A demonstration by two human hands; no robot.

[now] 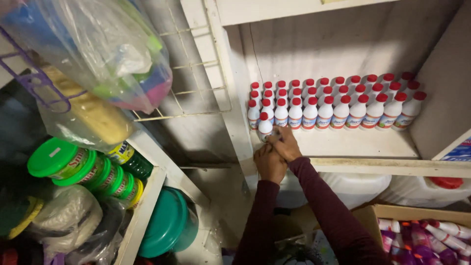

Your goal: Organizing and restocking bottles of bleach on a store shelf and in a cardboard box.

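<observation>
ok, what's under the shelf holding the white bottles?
Under the shelf sit large white jugs, one with a red cap. A cardboard box of bottles stands lower. The sleeves hide the space at left.

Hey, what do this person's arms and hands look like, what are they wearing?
Both arms wear long, close-fitting dark maroon sleeves reaching to the wrists. The left hand and right hand are bare: no gloves, and no rings or watch show.

Rows of bottles (333, 100) stand at the back of the shelf (363, 145), jugs (355, 186) beneath, jars (88, 169) left.
</observation>
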